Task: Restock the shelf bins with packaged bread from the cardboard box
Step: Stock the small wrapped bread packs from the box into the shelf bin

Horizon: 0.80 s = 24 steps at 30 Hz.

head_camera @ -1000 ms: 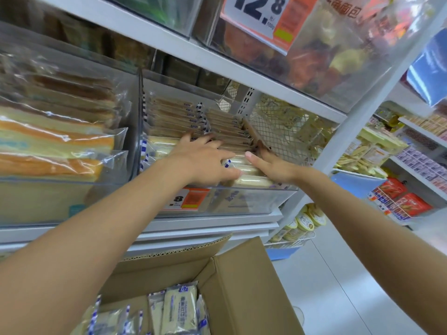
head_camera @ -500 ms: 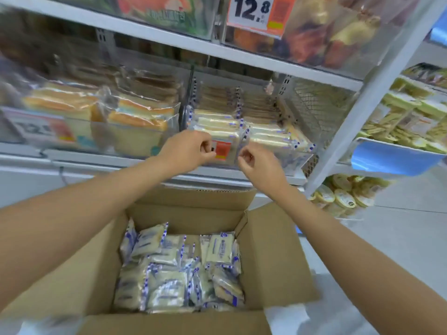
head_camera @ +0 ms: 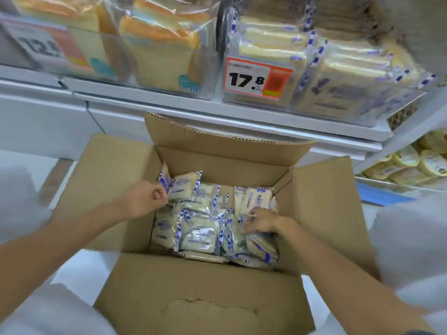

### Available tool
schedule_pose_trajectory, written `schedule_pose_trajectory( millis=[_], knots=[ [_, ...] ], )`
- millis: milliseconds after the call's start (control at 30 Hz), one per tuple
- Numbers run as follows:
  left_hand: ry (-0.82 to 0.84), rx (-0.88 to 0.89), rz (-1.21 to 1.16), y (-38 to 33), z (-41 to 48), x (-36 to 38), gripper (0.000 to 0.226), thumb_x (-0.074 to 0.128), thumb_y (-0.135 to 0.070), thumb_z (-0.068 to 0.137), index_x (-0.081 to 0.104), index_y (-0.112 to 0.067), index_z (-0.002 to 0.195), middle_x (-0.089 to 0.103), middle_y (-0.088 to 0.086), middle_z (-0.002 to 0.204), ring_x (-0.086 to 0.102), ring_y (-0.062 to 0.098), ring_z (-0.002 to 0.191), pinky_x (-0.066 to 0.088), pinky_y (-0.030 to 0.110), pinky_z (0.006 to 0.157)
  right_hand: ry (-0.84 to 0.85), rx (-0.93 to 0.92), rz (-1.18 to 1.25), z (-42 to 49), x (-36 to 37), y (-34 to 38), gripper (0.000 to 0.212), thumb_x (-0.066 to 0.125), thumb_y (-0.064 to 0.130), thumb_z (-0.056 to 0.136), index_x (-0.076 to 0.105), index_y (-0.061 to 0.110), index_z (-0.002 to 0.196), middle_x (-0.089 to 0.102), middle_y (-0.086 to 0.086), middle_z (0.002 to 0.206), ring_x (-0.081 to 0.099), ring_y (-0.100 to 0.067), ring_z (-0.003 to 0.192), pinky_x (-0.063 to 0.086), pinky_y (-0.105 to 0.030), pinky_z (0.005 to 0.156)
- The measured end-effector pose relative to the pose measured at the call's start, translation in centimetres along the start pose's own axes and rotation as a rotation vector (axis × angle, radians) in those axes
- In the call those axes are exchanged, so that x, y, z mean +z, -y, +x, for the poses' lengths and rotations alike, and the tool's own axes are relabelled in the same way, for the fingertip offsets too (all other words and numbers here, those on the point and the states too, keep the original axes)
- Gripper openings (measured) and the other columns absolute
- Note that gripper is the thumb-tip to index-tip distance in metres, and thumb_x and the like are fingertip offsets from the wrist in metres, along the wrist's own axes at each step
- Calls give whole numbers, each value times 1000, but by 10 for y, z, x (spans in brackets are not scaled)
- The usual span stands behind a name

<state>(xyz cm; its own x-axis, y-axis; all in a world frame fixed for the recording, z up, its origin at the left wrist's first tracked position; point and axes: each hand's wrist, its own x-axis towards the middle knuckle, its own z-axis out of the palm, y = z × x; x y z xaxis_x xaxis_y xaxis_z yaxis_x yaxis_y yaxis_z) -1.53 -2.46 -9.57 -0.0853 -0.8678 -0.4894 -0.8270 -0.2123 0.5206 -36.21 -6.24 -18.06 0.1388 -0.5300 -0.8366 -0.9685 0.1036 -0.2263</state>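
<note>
- Packaged bread (head_camera: 198, 234) lies in a loose heap at the bottom of the open cardboard box (head_camera: 205, 286): pale slices in clear wrappers with blue-and-white striped seams.
- The box stands below the shelf (head_camera: 135, 102) with its flaps folded outward, and the far flap rises in front of the shelf edge.
- The left hand (head_camera: 142, 201) reaches in at the far left corner of the box. Its fingers are curled tight, and thumb and forefinger pinch the striped seam of a tilted packet (head_camera: 183, 187), which leans on the heap with its top edge raised.
- The right hand (head_camera: 262, 220) is low in the box near the right wall, fingers bent against the lower edge of an upright packet (head_camera: 256, 198). It seems to pinch that edge between thumb and fingertips, though blur makes the grip hard to read.
- The two hands are well apart, with the heap between them.
- On the shelf above, the right bin (head_camera: 338, 93) holds rows of the same striped packets, and a price tag (head_camera: 257, 79) reading 17.8 sits on its front.
- Just beside it to the left, a second clear bin (head_camera: 164, 56) holds larger bags of sliced loaf with orange-brown crust.
- Round yellow packets (head_camera: 411, 163) lie on a lower shelf at the right edge.
</note>
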Motion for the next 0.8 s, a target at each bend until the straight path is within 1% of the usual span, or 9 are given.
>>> schedule_pose_trajectory(
  millis=[67, 167, 267, 367, 467, 600, 667, 733, 800],
  knots=[
    [69, 18, -50, -3, 5, 10, 17, 69, -10, 84, 63, -22, 73, 60, -7, 66, 54, 10, 67, 42, 25, 70, 25, 11, -28, 1, 25, -10, 78, 74, 47, 78, 39, 19, 142, 52, -1, 137, 52, -22, 123, 43, -28, 98],
    [118, 43, -137, -18, 11, 22, 9, 66, -13, 85, 65, -21, 80, 67, -5, 75, 58, 6, 69, 45, 17, 68, -207, -54, 112, -2, 26, -7, 16, 57, 35, 94, 53, 22, 101, 62, -4, 99, 60, -25, 101, 42, -30, 77],
    [76, 18, -201, -37, 9, 30, 6, 64, -15, 87, 67, -16, 93, 69, 1, 92, 60, 8, 79, 44, 11, 69, -393, -99, 516, -20, -15, 22, 26, 47, 15, 97, 43, 23, 72, 47, 0, 71, 48, -18, 69, 38, -25, 64],
    [94, -76, -262, -50, 4, 27, 47, 68, -33, 88, 54, -19, 130, 58, 2, 119, 57, 16, 111, 46, 28, 97, -285, -225, 995, -46, -44, 56, 17, 45, 8, 96, 61, 10, 91, 63, -11, 87, 59, -23, 80, 48, -33, 78],
    [190, -142, -485, -63, -4, 20, 79, 72, -42, 83, 32, -24, 148, 55, 3, 127, 55, 18, 117, 44, 32, 100, -129, -334, 1183, -69, -50, 80, 27, 44, 6, 99, 56, -5, 121, 66, -20, 111, 64, -26, 96, 52, -43, 94],
    [178, -375, -852, -73, -4, 8, 76, 61, -68, 78, 43, -22, 135, 51, 12, 136, 56, 23, 118, 52, 43, 93, -440, -490, 889, -93, -42, 109, 19, 52, 11, 98, 66, 14, 112, 70, -3, 110, 68, -19, 100, 53, -39, 93],
    [319, -431, -1157, -74, -3, 0, 75, 61, -71, 73, 50, -15, 122, 55, 19, 130, 61, 30, 115, 58, 45, 79, -390, -647, 574, -100, -36, 114, 31, 61, 12, 94, 64, 23, 122, 65, 7, 119, 61, -10, 109, 46, -28, 96],
    [307, -372, -1171, -68, 2, 1, 63, 71, -48, 78, 55, -7, 123, 62, 20, 127, 67, 28, 104, 60, 41, 75, -174, -648, 458, -103, -31, 115, 41, 64, 9, 88, 64, 28, 125, 57, 9, 136, 55, -16, 122, 41, -33, 106],
    [174, -355, -1028, -59, 3, 7, 47, 71, -16, 87, 54, -9, 130, 66, 14, 121, 67, 24, 98, 59, 40, 78, -156, -554, 546, -98, -30, 111, 50, 61, 9, 86, 60, 31, 131, 51, 10, 143, 54, -34, 123, 45, -44, 106]
  ],
)
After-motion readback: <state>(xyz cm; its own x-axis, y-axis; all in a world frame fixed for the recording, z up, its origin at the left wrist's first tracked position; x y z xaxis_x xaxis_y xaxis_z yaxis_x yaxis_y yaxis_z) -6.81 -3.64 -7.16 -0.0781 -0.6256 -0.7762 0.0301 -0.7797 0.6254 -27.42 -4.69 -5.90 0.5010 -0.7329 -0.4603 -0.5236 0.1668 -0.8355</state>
